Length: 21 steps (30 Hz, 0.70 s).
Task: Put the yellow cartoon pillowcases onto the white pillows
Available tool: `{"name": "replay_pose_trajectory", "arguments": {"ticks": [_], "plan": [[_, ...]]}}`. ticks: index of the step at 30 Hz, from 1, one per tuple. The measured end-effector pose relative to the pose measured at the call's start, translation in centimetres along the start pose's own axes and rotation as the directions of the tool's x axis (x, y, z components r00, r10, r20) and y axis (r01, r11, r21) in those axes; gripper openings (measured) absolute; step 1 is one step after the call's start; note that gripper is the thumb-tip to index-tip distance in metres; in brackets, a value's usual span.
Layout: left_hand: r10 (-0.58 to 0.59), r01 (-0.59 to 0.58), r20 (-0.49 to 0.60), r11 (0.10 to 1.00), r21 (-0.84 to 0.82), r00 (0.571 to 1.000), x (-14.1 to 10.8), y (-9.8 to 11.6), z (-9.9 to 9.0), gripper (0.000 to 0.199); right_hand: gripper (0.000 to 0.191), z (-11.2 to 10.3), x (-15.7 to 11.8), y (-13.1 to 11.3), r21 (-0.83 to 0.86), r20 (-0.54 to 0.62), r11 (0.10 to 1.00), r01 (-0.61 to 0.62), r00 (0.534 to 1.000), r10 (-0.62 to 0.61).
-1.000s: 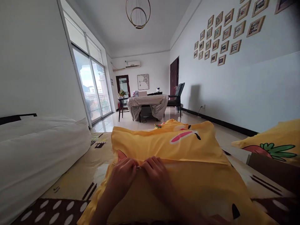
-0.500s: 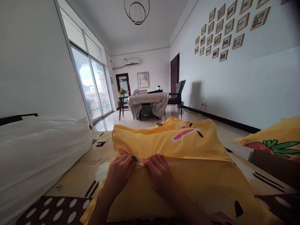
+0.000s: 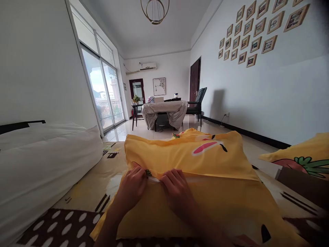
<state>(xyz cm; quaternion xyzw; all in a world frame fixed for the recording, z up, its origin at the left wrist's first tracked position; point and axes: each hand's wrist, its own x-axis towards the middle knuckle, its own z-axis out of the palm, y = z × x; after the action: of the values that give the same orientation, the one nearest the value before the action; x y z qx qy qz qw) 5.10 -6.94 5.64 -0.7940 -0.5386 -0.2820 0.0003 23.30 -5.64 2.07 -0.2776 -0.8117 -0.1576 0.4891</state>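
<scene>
Both hands have drawn slightly apart since a second ago: from my remote seat I see the left hand (image 3: pixel 133 183) and the right hand (image 3: pixel 176 190) with a small gap between them, fingers curled and seemingly pinching the folded edge of the yellow cover (image 3: pixel 218 199). That gap now bares more of a white strip (image 3: pixel 154 179) (zip or lining, I can't tell which) and a green leaf print (image 3: pixel 148 173), so I judge this stretch of edge is held out straighter and easier to work on. The cover lies front and centre on a patterned blanket (image 3: pixel 87 192). To its left I have a plump white bundle (image 3: pixel 51 157); well to the right, a brown box (image 3: pixel 303 181) with another yellow cloth (image 3: pixel 308 145) behind it. Far beyond stand a draped table (image 3: pixel 164 107) and a dark chair (image 3: pixel 199 101).
</scene>
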Motion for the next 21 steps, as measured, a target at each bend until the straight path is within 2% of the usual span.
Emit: {"name": "replay_pose_trajectory", "arguments": {"ticks": [5,10,21], "plan": [[-0.057,0.058,0.019,0.995,-0.079,0.998,-0.3,-0.2,-1.1,0.021,0.018,-0.2,0.1,-0.2,0.005,-0.006,1.000,0.031,1.000,-0.031],[-0.127,0.125,-0.028,0.990,-0.065,0.992,-0.4,-0.3,-1.8,0.019,0.019,-0.2,0.2,-0.3,0.011,-0.015,0.999,0.042,0.999,-0.042],[-0.258,0.270,-0.090,0.948,0.170,0.962,-0.8,-0.7,-2.3,0.019,0.019,-0.4,0.0,-0.6,0.009,0.008,0.999,0.040,0.999,-0.040]]}}
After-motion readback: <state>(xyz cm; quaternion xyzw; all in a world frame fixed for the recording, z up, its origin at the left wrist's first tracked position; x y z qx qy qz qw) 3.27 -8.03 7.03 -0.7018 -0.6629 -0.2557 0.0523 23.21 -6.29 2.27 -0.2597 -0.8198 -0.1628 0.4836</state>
